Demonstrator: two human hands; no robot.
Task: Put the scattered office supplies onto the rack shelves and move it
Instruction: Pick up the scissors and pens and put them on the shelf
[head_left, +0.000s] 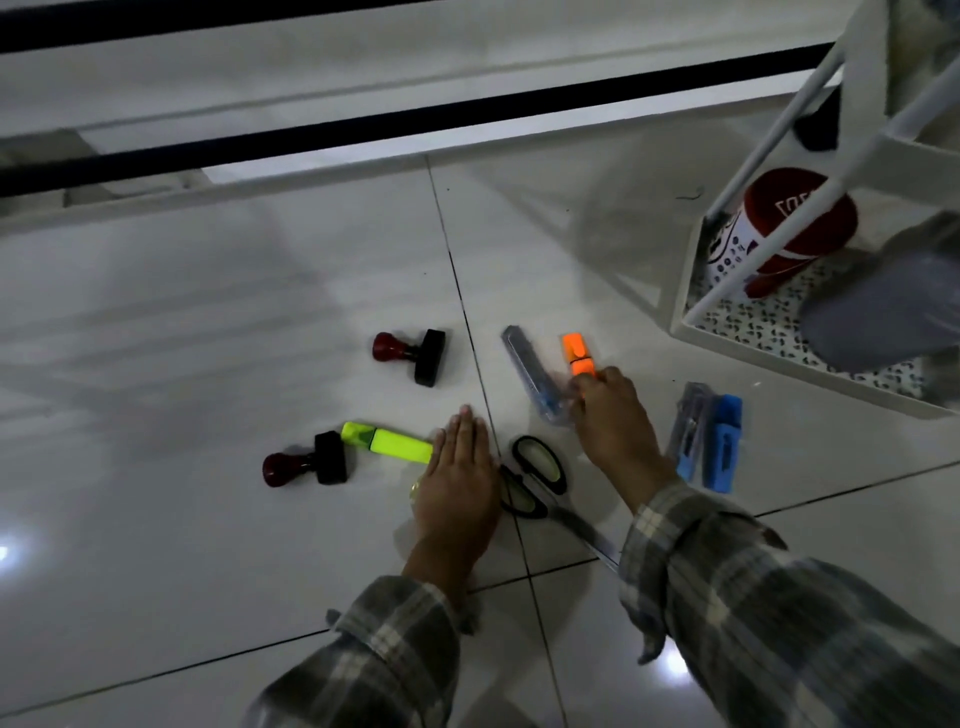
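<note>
Office supplies lie scattered on the white tiled floor. My right hand is closed around the near end of an orange highlighter, beside a clear pen case. Flat on the floor rests my left hand, fingers together, touching the end of a yellow-green highlighter. Black-handled scissors lie between my hands. Two red-and-black stamps sit to the left. A blue stapler with a pack beside it lies right of my right wrist. The white rack stands at the right.
The rack's lower shelf holds a red-and-white container and something grey and blurred. White rack posts rise at the upper right. A wall base with dark stripes runs along the far side of the floor.
</note>
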